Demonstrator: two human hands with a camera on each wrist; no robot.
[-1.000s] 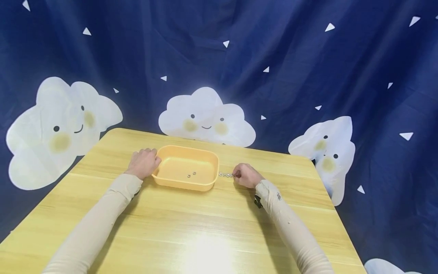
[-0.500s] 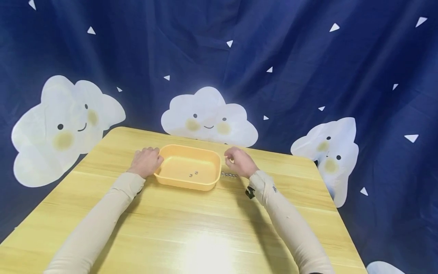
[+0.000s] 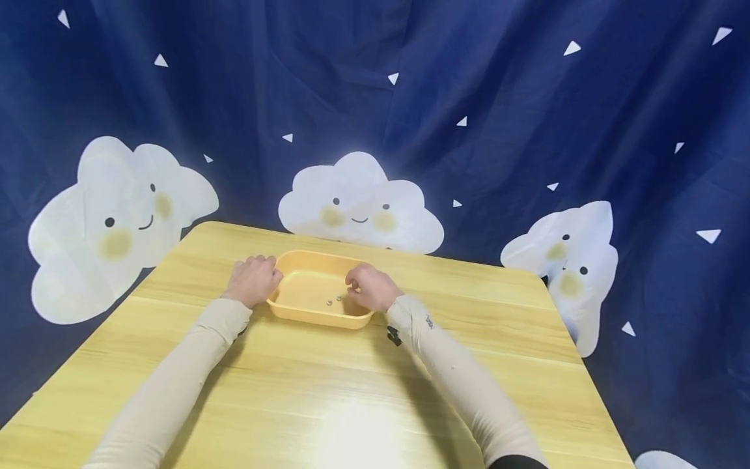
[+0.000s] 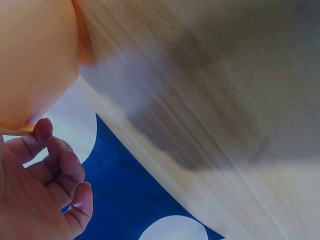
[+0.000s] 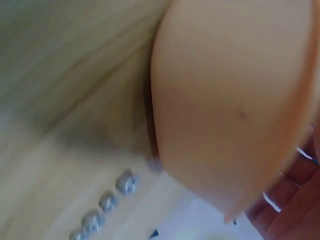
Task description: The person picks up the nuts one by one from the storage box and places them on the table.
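A yellow plastic tray (image 3: pixel 319 319) stands on the table, with two small silver beads (image 3: pixel 334 301) visible on its floor. My left hand (image 3: pixel 253 281) grips the tray's left rim; in the left wrist view its fingertips meet the edge from below. Over the tray's right end is my right hand (image 3: pixel 373 288), fingers curled with thumb and index close together. Whether anything is between those fingertips is too small to see. A row of silver beads (image 5: pixel 107 201) lies on the table beside the tray's right wall, hidden by the right hand and sleeve in the head view.
The wood-grain table (image 3: pixel 328 384) carries the tray near its far edge. Behind it hangs a dark blue curtain (image 3: pixel 246 85) with white clouds. A bright reflection lies on the tabletop near the front.
My right hand has left the bead row, risen and moved left over the tray. The left hand stays at the rim. Two beads still show in the tray.
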